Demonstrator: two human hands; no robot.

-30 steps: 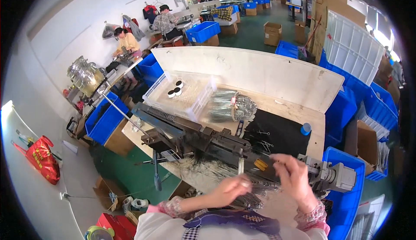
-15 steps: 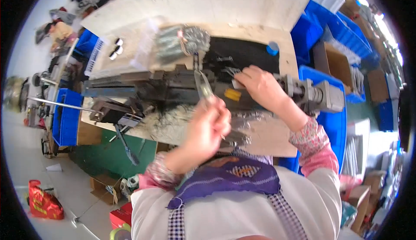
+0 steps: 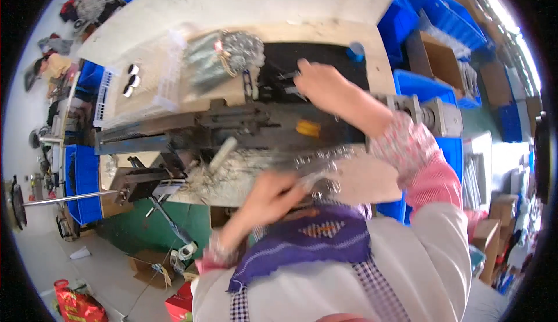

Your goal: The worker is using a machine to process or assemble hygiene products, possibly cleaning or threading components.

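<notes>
My right hand point(image 3: 322, 86) reaches over the black mat point(image 3: 343, 60) on the far side of the bench. Its fingers are bent close together beside small metal pieces point(image 3: 289, 77); whatever is between them is hidden. Low in front of me, my left hand point(image 3: 272, 197) is smeared by motion. Its fingertips point right, at clear plastic packets point(image 3: 325, 176) on the near edge, and I cannot tell whether they grip one. A pale narrow strip point(image 3: 223, 154) shows left of that hand, against the near side of the dark metal fixture point(image 3: 232, 121). A yellow piece point(image 3: 308, 128) sits on the fixture.
A bundle of silvery bagged pieces point(image 3: 224, 60) lies behind the fixture, beside a clear plastic basket point(image 3: 168, 83). A small blue cup point(image 3: 356, 51) stands at the far right. Blue bins point(image 3: 424, 86) line the right side. A metal lever point(image 3: 70, 198) sticks out left.
My left hand has moved down toward the packets, and the clear strip it held is no longer seen in it. My right hand has moved away from me and left, onto the mat.
</notes>
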